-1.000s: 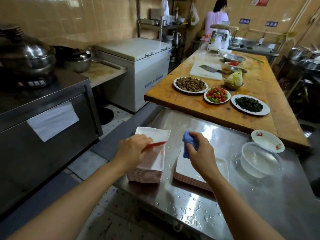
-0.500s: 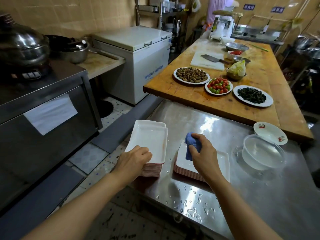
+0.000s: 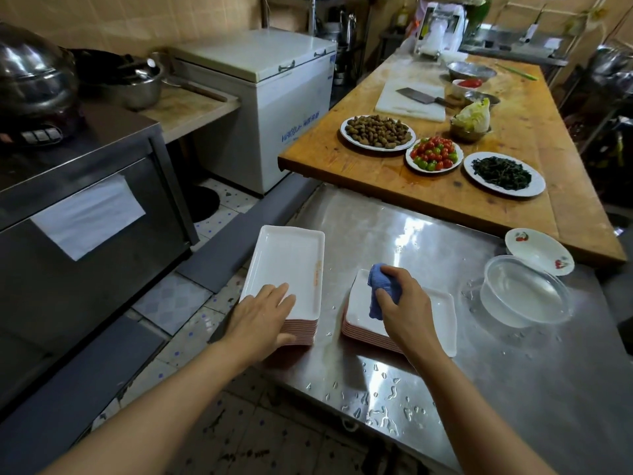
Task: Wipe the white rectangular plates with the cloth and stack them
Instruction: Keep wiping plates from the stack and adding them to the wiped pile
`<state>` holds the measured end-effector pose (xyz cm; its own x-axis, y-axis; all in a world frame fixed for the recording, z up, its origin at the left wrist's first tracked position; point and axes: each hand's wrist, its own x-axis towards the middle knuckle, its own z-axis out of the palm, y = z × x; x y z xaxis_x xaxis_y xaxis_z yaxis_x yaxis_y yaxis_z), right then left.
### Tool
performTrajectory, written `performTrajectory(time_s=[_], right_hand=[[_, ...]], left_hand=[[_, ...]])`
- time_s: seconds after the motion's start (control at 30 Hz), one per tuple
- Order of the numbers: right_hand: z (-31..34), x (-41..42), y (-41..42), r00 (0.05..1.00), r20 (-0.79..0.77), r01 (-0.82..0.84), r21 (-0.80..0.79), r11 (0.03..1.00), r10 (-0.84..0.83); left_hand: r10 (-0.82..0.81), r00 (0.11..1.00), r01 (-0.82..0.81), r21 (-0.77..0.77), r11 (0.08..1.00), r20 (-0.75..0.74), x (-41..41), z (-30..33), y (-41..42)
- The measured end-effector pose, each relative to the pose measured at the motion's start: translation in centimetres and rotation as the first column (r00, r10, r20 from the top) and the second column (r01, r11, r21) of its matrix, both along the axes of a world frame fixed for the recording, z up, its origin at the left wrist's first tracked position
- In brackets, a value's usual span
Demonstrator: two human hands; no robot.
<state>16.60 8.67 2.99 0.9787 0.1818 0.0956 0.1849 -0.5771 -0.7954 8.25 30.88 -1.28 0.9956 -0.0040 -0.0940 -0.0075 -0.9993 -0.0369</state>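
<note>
Plates: stiff white rectangular plates (image 3: 286, 265), likely slick (wet steel tabletop (image 3: 394, 234)); left hand (image 3: 262, 317) flat on their short edge, right hand (image 3: 404, 305) bunching soft blue cloth (image 3: 378, 289) beside.

Light: moderate, warm indoor.
Glare: bright patch on the steel surface (image 3: 394, 234), far side of it.
Shadows: soft, under its near edge.
Distortion: wide-angle bowing at frame edges.
Focus: sharp at the surface; background softer.

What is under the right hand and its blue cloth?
The right hand presses the blue cloth on the top white plate of the right stack. The plate's middle is covered, so its state there cannot be seen.
</note>
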Motion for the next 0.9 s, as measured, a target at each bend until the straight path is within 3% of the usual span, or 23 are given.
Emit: performTrajectory(time_s=[0.27,0.33,0.43,0.5,0.63,0.77,0.83,0.9], right_hand=[[-1.2,0.6,-1.4,0.999,-0.019,0.029,0.014,0.999,-0.029],[-1.3,0.9,-2.2,0.998,-0.016,0.059,0.019,0.998,-0.059],[-1.7,1.4,-4.1,0.993,-0.006,0.120,-0.005,0.993,-0.120],[-2.1,1.7,-5.6,0.985,-0.013,0.173,-0.022,0.985,-0.173],[-3.4,2.4,-7.7,0.969,-0.009,0.246,-0.101,0.964,-0.249],[-5.5,2.7,-8.5,0.967,-0.108,0.187,-0.310,0.932,-0.230],[-6.4,2.5,-8.7,0.985,-0.032,0.126,-0.543,0.830,-0.171],[-7.1,2.2,-8.8,0.993,0.050,0.112,-0.644,0.756,-0.104]], left_hand=[[0.045,0.998,-0.048,0.046,0.998,0.051,0.7,0.8,-1.6],[0.007,0.988,0.000,-0.045,0.999,0.157,1.8,1.5,-3.2],[0.002,0.965,0.087,-0.327,0.941,0.264,3.8,2.0,-6.7],[0.083,0.979,0.019,-0.489,0.872,0.186,5.1,1.4,-9.1],[0.234,0.966,-0.246,-0.664,0.706,-0.110,7.7,-0.9,-12.1],[0.334,0.920,-0.382,-0.668,0.639,-0.207,9.3,-2.7,-12.7],[0.339,0.913,-0.400,-0.655,0.641,-0.227,9.8,-3.4,-12.6],[0.336,0.908,-0.414,-0.657,0.630,-0.249,10.1,-4.1,-12.4]])
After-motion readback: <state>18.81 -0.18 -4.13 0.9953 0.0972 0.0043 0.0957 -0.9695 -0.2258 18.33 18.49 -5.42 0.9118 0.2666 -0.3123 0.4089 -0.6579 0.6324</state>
